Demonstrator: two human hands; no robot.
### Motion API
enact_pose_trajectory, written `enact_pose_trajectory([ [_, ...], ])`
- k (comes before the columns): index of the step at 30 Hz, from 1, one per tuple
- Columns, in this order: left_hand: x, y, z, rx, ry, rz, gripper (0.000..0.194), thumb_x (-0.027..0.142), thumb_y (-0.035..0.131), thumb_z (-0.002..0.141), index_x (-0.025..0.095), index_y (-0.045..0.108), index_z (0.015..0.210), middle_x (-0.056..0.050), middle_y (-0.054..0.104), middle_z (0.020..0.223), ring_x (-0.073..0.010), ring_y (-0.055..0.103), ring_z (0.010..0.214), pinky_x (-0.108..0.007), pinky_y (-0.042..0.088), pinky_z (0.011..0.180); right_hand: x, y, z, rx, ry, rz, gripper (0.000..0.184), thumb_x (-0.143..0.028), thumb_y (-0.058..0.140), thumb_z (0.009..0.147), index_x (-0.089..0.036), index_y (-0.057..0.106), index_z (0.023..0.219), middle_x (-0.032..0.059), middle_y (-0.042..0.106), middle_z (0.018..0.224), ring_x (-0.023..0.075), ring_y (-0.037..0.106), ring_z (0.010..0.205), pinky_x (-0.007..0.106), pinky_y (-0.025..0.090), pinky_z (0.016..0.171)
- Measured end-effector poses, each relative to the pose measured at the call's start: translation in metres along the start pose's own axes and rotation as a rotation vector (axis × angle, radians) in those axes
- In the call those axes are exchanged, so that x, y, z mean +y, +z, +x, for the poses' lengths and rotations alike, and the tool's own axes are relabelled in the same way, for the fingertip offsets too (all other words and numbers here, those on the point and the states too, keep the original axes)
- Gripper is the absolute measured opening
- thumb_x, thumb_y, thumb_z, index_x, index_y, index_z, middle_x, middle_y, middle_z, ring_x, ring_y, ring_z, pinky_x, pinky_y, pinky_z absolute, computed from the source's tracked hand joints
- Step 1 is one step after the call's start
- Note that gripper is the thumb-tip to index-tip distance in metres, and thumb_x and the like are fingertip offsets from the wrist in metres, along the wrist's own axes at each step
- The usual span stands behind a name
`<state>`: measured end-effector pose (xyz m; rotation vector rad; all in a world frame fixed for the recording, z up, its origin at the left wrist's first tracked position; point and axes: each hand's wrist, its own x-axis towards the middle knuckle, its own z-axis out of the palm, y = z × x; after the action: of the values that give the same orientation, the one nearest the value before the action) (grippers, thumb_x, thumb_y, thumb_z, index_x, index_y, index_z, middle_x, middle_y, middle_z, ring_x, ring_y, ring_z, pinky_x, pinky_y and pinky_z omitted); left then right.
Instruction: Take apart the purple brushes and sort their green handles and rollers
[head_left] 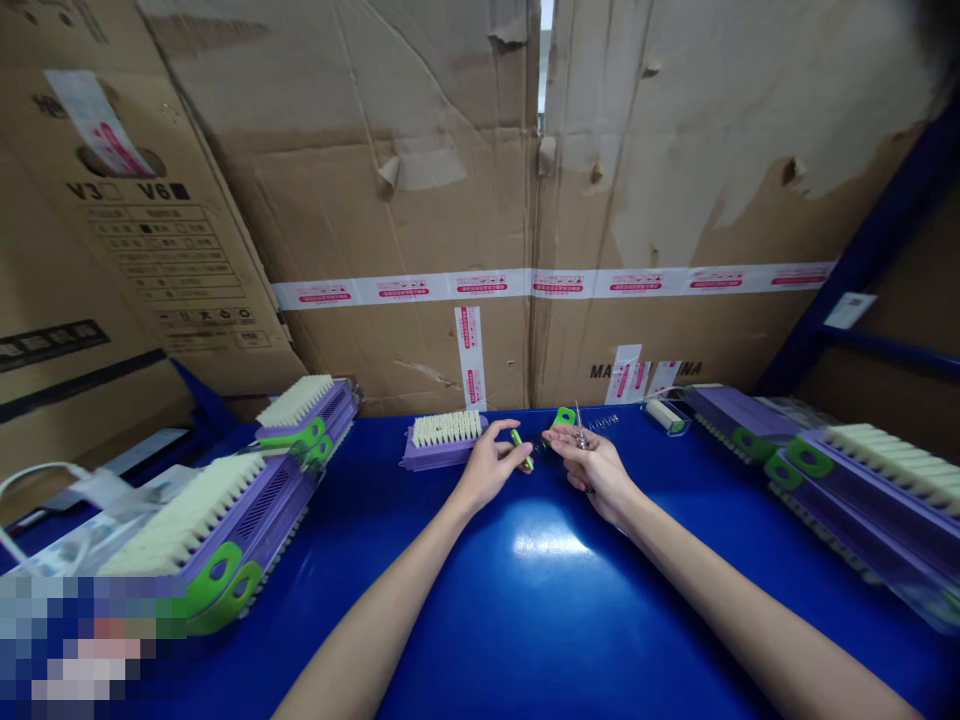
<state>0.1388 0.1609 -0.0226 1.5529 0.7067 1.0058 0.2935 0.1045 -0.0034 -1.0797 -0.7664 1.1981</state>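
My left hand pinches a small green plastic piece between thumb and fingers. Closed around a slim metal tool with a thin upright shaft is my right hand; I cannot make out the tool's exact kind. Between the hands lie small dark parts, too small to name. A green tab with a hole shows just behind my right fingers, and a coil spring rests to its right. Left of my left hand, a purple block with cream bristles lies bristles up on the blue table.
More purple bristle blocks with green tabs are stacked at the left and right. A small clear case holding a cream piece sits at the back right. Cardboard walls the back edge. A white cable is at far left.
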Motion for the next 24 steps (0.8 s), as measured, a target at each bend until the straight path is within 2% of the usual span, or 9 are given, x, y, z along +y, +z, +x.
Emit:
enact_pose_trajectory([
  [3,0.001,-0.002,0.001,0.016,-0.003,-0.018,0.048,0.047,0.061,0.077,0.015,0.045,0.109,0.002,0.06,0.06,-0.0134,0.06,0.054,-0.028,0.049,0.06,-0.005,-0.004,0.003,0.041,-0.089,-0.053,0.054,-0.037,0.078,0.058,-0.016,0.056,0.103,0.002,0.067,0.076,0.0001,0.023,0.035,0.017,0.022,0.031],
  [6,0.002,-0.001,-0.001,0.043,0.027,0.048,0.042,0.048,0.056,0.08,0.016,0.047,0.106,0.004,0.056,0.059,-0.0121,0.057,0.052,-0.025,0.046,0.057,-0.01,-0.014,0.008,0.135,-0.207,-0.199,0.058,-0.048,0.073,0.062,-0.014,0.056,0.107,0.0018,0.065,0.07,0.0026,0.026,0.035,0.02,0.023,0.032],
  [8,0.003,0.0,-0.003,0.086,0.059,0.189,0.036,0.045,0.051,0.083,0.017,0.05,0.105,0.004,0.054,0.058,-0.0121,0.056,0.052,-0.024,0.044,0.055,-0.013,-0.023,0.013,0.235,-0.283,-0.385,0.058,-0.053,0.068,0.065,-0.013,0.058,0.107,0.0031,0.065,0.07,0.0062,0.036,0.039,0.022,0.03,0.037],
  [10,0.004,0.004,-0.008,0.138,0.117,0.481,0.03,0.04,0.049,0.085,0.02,0.052,0.108,0.002,0.058,0.063,-0.0138,0.059,0.058,-0.024,0.045,0.058,-0.015,-0.034,0.018,0.361,-0.33,-0.653,0.055,-0.053,0.064,0.068,-0.013,0.061,0.105,0.0038,0.064,0.068,0.0124,0.05,0.05,0.025,0.038,0.049],
  [13,0.006,0.01,-0.015,0.085,0.261,0.973,0.033,0.032,0.049,0.085,0.022,0.052,0.117,-0.005,0.067,0.087,-0.0193,0.065,0.08,-0.028,0.049,0.07,-0.016,-0.048,0.023,0.472,-0.259,-1.03,0.052,-0.052,0.06,0.071,-0.015,0.062,0.107,0.0053,0.064,0.071,0.0212,0.061,0.07,0.03,0.044,0.064],
  [15,0.007,0.013,-0.017,0.009,0.319,1.145,0.038,0.03,0.048,0.086,0.02,0.048,0.123,-0.008,0.067,0.1,-0.0221,0.064,0.09,-0.03,0.051,0.073,-0.018,-0.054,0.023,0.48,-0.155,-1.177,0.052,-0.053,0.056,0.075,-0.018,0.059,0.113,0.0075,0.066,0.078,0.0251,0.063,0.08,0.032,0.045,0.068],
  [17,0.008,0.013,-0.018,0.005,0.311,1.206,0.041,0.029,0.047,0.087,0.018,0.044,0.127,-0.01,0.066,0.104,-0.0232,0.064,0.092,-0.031,0.052,0.072,-0.02,-0.056,0.022,0.483,-0.065,-1.271,0.054,-0.055,0.052,0.077,-0.019,0.056,0.118,0.0106,0.068,0.09,0.0285,0.063,0.09,0.035,0.046,0.072],
  [19,0.008,0.012,-0.017,0.056,0.277,1.227,0.042,0.029,0.047,0.087,0.017,0.043,0.127,-0.01,0.066,0.106,-0.0231,0.064,0.092,-0.032,0.052,0.072,-0.021,-0.056,0.021,0.476,0.001,-1.343,0.059,-0.056,0.05,0.078,-0.019,0.052,0.124,0.014,0.066,0.101,0.031,0.062,0.097,0.037,0.047,0.075],
  [24,0.006,0.009,-0.016,0.072,0.286,1.253,0.04,0.028,0.049,0.087,0.017,0.043,0.124,-0.009,0.065,0.108,-0.0222,0.063,0.095,-0.029,0.051,0.073,-0.022,-0.053,0.019,0.424,0.059,-1.448,0.067,-0.058,0.048,0.08,-0.017,0.042,0.133,0.0178,0.063,0.111,0.0327,0.06,0.103,0.04,0.047,0.079],
])
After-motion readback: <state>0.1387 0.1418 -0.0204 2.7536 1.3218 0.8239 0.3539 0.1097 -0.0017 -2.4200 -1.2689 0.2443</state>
